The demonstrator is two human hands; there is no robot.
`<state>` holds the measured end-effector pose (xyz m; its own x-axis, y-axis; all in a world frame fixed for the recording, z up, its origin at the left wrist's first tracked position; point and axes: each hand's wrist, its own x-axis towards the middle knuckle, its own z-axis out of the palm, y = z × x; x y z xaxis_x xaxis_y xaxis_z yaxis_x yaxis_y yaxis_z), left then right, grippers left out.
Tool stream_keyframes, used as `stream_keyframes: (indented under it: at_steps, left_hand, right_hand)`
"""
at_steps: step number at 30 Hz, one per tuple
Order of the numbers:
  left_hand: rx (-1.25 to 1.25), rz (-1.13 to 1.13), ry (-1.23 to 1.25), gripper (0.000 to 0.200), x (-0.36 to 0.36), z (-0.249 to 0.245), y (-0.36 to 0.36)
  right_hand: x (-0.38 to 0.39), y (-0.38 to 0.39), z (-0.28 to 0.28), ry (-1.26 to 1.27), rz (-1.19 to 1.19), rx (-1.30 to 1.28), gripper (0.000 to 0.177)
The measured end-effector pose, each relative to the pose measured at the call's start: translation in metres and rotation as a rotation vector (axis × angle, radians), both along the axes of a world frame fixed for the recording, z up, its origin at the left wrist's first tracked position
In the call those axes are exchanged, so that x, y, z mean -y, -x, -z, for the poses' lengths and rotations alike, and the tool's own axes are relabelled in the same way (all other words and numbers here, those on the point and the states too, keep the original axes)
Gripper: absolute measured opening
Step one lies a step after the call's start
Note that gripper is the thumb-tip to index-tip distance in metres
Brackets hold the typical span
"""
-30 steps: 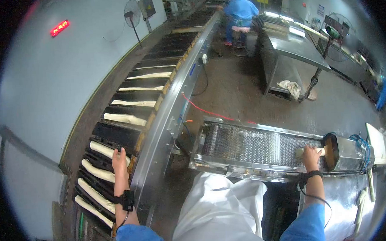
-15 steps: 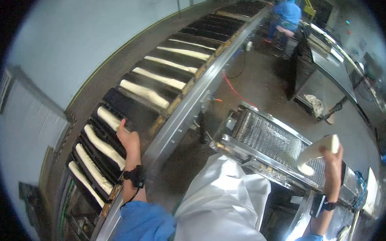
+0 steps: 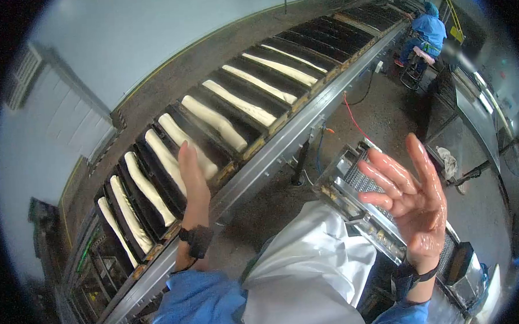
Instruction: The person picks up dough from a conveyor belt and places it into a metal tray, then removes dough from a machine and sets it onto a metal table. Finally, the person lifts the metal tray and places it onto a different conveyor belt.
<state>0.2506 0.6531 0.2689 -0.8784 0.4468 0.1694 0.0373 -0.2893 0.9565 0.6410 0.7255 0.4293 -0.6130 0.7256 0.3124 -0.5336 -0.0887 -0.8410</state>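
Observation:
A long pale roll of dough [image 3: 177, 129] lies in a dark tray slot on the line to my left. My left hand [image 3: 195, 185] is at this roll, overlapping its near half, fingers stretched forward and partly hidden. Rolls of dough lie in the slots on both sides, among them a roll [image 3: 163, 154] just left of the hand and a thicker roll [image 3: 214, 120] to the right. My right hand [image 3: 415, 207] is raised over the metal mesh conveyor [image 3: 364, 183], palm showing, wet and shiny, fingers spread with nothing in them.
The steel rail [image 3: 288, 146] of the tray line runs diagonally away from me. Further up are dark trays [image 3: 318, 38]. A person in blue [image 3: 427, 30] sits beside the far end. A steel table [image 3: 477, 103] stands at the right, with a white cloth [image 3: 446, 162] low beside it.
The dough piece that my right hand held over the mesh conveyor is out of that hand, which has opened. A roll now lies in the formerly bare slot by my left hand. The view has shifted.

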Motion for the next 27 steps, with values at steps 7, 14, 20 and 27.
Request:
stream_keyframes:
  at_steps: [7,14,20,27]
  left_hand:
    - [-0.37,-0.11,0.495,0.053,-0.035,0.024,0.003]
    - [-0.677,-0.024,0.458,0.041,-0.112,-0.004,-0.03]
    - [-0.94,0.36,0.547,0.055,-0.25,-0.021,-0.092]
    - [-1.316,0.594,0.687,0.066,-0.402,0.002,-0.125]
  right_hand:
    - [-0.043,-0.065,0.103,0.086,0.237,0.221,0.077]
    - [-0.041,-0.125,0.169,0.332,0.6,0.297,0.045]
    - [-0.015,-0.178,0.181,0.467,0.917,0.423,0.05]
    - [0.044,-0.201,0.168,0.616,1.226,0.523,0.043]
